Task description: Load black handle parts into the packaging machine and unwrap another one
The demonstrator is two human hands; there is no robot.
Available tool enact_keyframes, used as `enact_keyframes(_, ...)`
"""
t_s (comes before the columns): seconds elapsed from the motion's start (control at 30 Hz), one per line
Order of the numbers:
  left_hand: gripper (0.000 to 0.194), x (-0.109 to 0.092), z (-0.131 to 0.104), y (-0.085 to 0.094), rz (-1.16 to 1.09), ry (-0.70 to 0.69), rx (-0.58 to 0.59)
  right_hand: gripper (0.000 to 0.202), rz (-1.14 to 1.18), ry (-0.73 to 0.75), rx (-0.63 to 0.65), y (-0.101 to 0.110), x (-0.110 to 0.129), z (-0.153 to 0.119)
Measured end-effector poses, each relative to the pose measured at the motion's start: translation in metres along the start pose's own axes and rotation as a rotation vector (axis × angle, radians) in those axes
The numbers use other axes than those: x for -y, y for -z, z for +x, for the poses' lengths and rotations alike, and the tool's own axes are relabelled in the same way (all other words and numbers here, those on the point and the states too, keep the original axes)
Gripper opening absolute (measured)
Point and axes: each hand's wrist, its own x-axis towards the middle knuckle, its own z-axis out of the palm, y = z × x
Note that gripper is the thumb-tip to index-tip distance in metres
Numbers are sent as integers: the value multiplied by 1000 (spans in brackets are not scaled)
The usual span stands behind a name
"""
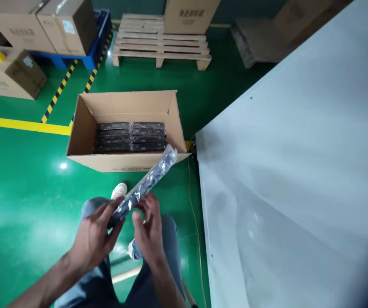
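Note:
A long, flat dark item in clear plastic wrap (147, 182) slants up to the right above the near edge of an open cardboard box (126, 162). My left hand (94, 235) is closed around its lower end, fingers on top and thumb beneath. Close under its middle is my right hand (150, 231), fingers loosely bent and thumb apart; the fingertips appear to touch the wrap, and part of them is hidden. Inside the box lie several similar dark wrapped items (131, 137) in a row.
To the right a large pale panel (283, 171) rises, with a cable (193, 201) along its foot. Behind the box are a wooden pallet (158, 45) and a blue pallet (90, 60) with cartons (65, 32). Another carton (10, 75) stands at the left on the green floor (20, 179).

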Motion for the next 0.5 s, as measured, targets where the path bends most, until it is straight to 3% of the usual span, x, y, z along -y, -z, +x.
enact_keyframes(0.13,69,-17,-71,-10,70,-2,-75,55,176,-54,-40,-28,33,-37)
enact_keyframes(0.23,81,-22,-105,1,-170,54,-23,51,301,-121,70,-25,46,-65)
enact_keyframes(0.37,54,-27,-125,21,-712,322,92,66,470,-290,243,-18,59,-92)
enact_keyframes(0.5,56,-40,-132,28,-1058,511,177,58,448,-293,279,-20,63,-113)
